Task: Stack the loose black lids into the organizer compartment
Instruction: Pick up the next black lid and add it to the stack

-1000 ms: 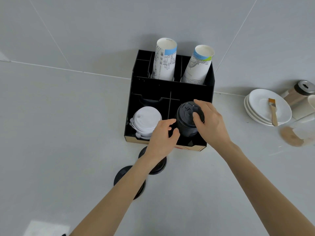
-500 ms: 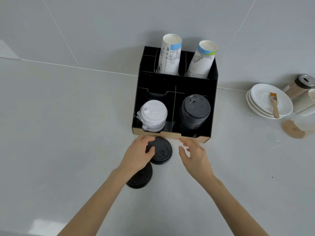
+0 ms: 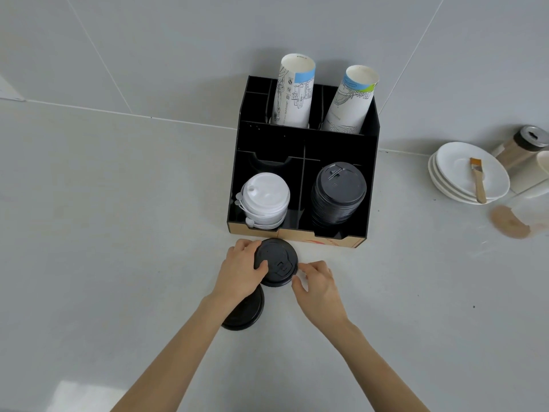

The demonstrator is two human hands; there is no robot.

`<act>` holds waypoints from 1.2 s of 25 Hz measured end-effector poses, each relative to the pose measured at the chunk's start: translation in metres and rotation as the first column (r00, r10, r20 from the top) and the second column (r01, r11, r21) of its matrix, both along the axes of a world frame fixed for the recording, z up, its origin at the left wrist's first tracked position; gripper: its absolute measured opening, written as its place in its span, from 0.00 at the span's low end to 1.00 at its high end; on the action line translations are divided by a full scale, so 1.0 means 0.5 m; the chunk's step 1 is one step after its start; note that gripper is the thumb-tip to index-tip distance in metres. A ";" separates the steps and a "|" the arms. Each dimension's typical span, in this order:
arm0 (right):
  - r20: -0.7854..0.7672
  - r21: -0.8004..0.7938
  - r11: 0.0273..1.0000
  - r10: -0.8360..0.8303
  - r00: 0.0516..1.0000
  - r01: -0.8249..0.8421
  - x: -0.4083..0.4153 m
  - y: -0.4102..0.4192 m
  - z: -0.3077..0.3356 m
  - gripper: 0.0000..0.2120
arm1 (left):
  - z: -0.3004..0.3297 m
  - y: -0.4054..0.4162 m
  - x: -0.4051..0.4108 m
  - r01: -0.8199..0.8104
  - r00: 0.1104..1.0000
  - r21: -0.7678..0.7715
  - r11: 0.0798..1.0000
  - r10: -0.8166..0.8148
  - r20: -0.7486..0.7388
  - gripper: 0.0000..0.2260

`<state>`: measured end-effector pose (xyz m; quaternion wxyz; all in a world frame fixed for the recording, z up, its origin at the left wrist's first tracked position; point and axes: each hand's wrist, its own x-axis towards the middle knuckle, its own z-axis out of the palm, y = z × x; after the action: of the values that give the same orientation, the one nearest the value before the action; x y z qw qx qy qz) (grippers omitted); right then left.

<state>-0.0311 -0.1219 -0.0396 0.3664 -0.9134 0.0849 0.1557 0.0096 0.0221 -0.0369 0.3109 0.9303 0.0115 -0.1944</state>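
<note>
Black plastic under the fingertips — the left hand [image 3: 242, 273] is pinching a loose black lid [image 3: 276, 262] by its left rim, fingers curled over the far edge and thumb pressed on top. The right hand [image 3: 316, 281] sits just beside the lid's right rim with its fingers loosely curled and slightly apart; I can't tell if they actually touch it. That lid lies on the counter [image 3: 118, 233], right in front of the organizer [image 3: 306, 141]'s front edge, roughly at its middle.

So this looks like the pick-up step. Next move, I'd guess: get both hands around the rim, lift it clear over the low cardboard front lip, and drop it squarely onto the black lid stack [image 3: 338, 194] in the front right compartment — the front left one holds white lids [image 3: 264, 199], so don't mix those up.

A second loose lid [image 3: 248, 310] lies nearer the person, mostly hidden under the left wrist, and seems to tuck under the first lid's near edge. Can't say whether it's a single lid or a few. The stack's bottom is hidden by the front lip too.
</note>
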 end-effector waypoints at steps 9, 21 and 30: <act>0.010 0.117 0.987 -0.110 0.994 0.109 -0.008 0.014 0.004 0.20 | 0.004 -0.025 -0.017 -0.103 0.994 -0.099 0.990 0.105 0.017 0.19; 0.113 0.270 0.933 -0.278 0.954 0.240 -0.028 -0.022 0.054 0.20 | 0.045 -0.043 -0.058 -0.105 0.992 -0.241 0.965 0.119 0.043 0.20; 0.276 0.322 0.927 -0.284 0.918 0.190 0.008 -0.089 0.109 0.20 | 0.087 -0.071 -0.049 -0.128 0.989 -0.403 0.906 0.145 0.013 0.09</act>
<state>-0.0272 -0.1666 0.0150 0.5210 -0.8457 0.1124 -0.0285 -0.0150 -0.0136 0.0067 0.5082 0.8474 0.0298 -0.1506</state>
